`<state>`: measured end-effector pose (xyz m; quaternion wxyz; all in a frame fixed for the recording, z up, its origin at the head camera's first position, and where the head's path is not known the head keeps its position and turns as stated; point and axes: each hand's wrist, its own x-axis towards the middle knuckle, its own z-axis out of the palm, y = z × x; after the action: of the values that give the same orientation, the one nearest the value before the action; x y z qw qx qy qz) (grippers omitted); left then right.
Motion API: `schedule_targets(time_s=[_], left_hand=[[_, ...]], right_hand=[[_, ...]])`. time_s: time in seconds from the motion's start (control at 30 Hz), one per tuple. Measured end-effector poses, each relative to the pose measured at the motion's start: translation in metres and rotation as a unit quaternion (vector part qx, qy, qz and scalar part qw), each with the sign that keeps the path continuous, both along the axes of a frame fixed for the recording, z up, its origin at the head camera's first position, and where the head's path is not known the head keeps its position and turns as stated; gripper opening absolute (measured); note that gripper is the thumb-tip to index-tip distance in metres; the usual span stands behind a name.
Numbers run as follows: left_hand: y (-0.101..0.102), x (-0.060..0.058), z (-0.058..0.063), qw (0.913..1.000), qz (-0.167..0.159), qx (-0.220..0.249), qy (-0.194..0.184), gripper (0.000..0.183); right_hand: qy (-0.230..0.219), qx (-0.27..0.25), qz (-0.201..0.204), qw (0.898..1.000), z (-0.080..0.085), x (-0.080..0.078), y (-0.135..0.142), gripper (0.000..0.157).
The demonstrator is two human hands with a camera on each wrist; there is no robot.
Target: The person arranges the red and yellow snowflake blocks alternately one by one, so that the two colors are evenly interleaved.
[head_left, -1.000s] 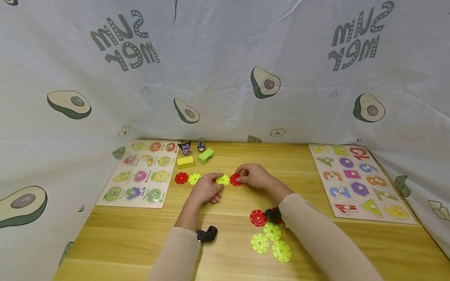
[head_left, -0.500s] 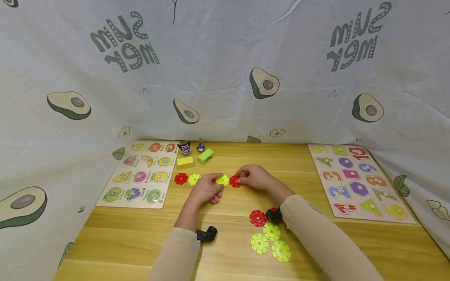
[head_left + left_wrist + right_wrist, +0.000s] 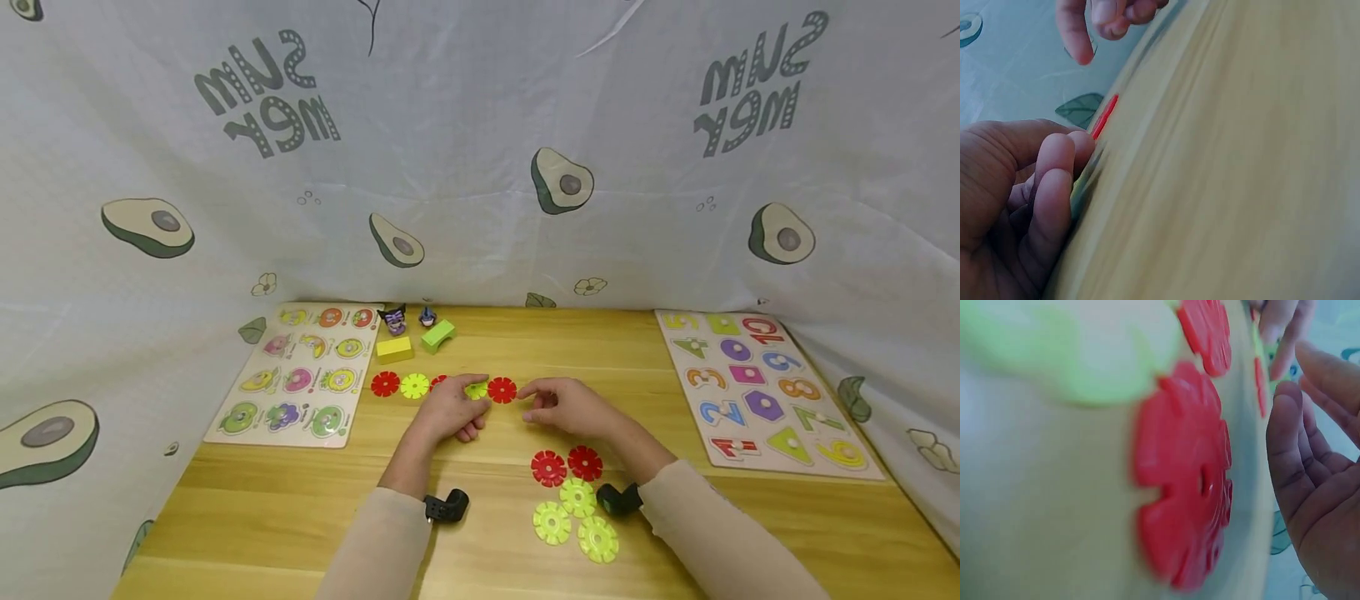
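Note:
A row of notched plastic interlocking discs lies across the table in the head view. At its right end is a red disc [image 3: 502,390], seen edge-on in the left wrist view. My left hand [image 3: 448,408] holds the yellow-green disc [image 3: 476,389] beside it between thumb and index finger, partly covering that disc and the red one to its left [image 3: 438,381]. Further left lie another yellow-green disc [image 3: 415,386] and a red disc [image 3: 386,384]. My right hand [image 3: 567,407] is just right of the row's end, fingers loosely bent, holding nothing.
Nearer me lies a loose group of red discs [image 3: 549,469] and yellow-green discs [image 3: 597,539]. A fruit puzzle board [image 3: 232,421] is at left, a number puzzle board [image 3: 765,437] at right. A yellow block [image 3: 395,349], green arch block [image 3: 438,336] and two figurines [image 3: 394,320] stand behind.
My right hand has let go of the red end disc and drawn back to the right, uncovering a second red disc in the near group. My left hand has shifted slightly right.

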<state>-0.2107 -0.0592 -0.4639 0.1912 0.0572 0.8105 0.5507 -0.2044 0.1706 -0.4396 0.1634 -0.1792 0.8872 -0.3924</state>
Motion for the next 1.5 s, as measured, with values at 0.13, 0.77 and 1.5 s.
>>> schedule_targets(time_s=[0.13,0.77,1.5], left_hand=[[0.015,0.003,0.0,0.9997,-0.018,0.018,-0.006,0.052],[0.041,0.003,-0.003,0.9994,0.032,-0.009,-0.002,0.05],[0.043,0.004,-0.005,0.9991,0.042,-0.01,-0.008,0.047]], right_hand=[[-0.014,-0.011,0.034,0.999,0.005,0.031,0.012,0.031],[-0.049,0.055,0.163,0.984,0.001,0.09,0.029,0.037],[-0.079,-0.033,0.093,0.992,0.006,0.07,0.029,0.02]])
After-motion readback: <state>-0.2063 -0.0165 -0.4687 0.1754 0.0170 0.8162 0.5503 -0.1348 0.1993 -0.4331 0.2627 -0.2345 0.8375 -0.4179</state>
